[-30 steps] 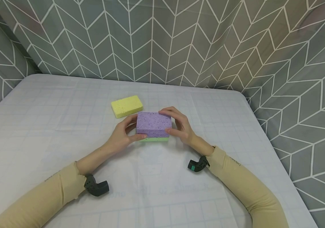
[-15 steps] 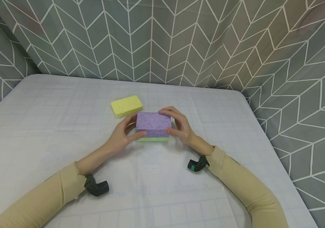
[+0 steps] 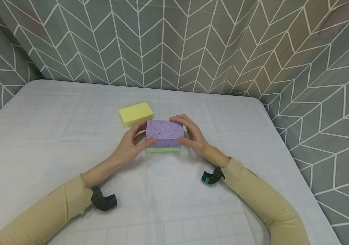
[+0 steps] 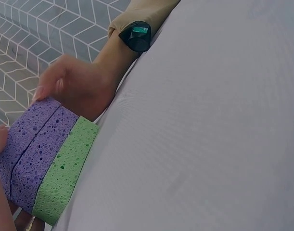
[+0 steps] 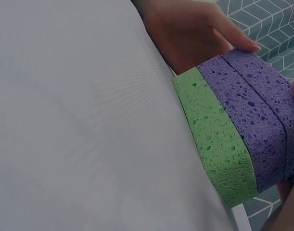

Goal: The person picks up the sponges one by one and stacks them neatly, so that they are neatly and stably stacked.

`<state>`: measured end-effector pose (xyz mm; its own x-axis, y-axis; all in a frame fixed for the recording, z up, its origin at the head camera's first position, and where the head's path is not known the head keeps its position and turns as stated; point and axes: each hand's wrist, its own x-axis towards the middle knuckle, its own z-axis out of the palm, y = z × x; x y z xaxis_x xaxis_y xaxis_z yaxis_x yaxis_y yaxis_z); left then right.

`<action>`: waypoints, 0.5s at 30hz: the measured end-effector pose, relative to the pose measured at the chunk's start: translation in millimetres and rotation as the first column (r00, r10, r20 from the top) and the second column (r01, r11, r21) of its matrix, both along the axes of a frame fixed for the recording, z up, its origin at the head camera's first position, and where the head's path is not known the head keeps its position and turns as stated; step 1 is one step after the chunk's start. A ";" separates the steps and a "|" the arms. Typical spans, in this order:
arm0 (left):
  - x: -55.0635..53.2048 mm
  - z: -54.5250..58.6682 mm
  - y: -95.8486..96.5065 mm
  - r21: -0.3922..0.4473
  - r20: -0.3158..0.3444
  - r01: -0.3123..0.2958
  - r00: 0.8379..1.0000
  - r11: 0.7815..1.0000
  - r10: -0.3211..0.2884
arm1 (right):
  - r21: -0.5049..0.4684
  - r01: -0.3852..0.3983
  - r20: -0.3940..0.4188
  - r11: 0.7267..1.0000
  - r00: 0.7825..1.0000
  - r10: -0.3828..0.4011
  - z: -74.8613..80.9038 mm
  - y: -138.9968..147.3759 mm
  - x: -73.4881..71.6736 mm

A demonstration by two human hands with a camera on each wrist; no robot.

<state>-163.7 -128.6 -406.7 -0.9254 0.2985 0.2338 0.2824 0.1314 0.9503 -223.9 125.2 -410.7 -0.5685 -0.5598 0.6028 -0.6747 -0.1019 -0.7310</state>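
Three sponges are stacked on the table: a green sponge (image 3: 165, 149) at the bottom, with two purple ones above it. The seam between the lower purple sponge (image 5: 240, 115) and the upper purple sponge (image 3: 164, 129) shows in both wrist views. My left hand (image 3: 127, 146) holds the stack's left end, thumb on the purple front face and fingers behind. At the right end, my right hand (image 3: 195, 135) has its thumb at the front and its fingertips at the back top edge. The sponges' edges are roughly lined up.
Behind the stack, slightly left, a yellow sponge (image 3: 136, 114) lies flat on the white-covered table (image 3: 54, 136). A grey curtain (image 3: 149, 44) with white zigzag lines hangs along the back and right sides. Both wrists carry black cameras.
The left thumb has shifted up from the lower front edge onto the purple face, exposing more of the green sponge. The stack has slid very slightly left; the right hand stays nearly still.
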 end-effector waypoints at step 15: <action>1.1 2.1 -0.3 0.023 0.033 -0.017 0.999 1.000 0.016 | 0.063 0.002 0.089 0.998 0.996 -0.007 2.1 -0.2 2.5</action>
<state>-162.6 -128.9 -404.6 -0.9374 0.2780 0.2098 0.2490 0.1139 0.9618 -221.5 125.0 -408.6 -0.6209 -0.5924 0.5134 -0.6072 -0.0507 -0.7929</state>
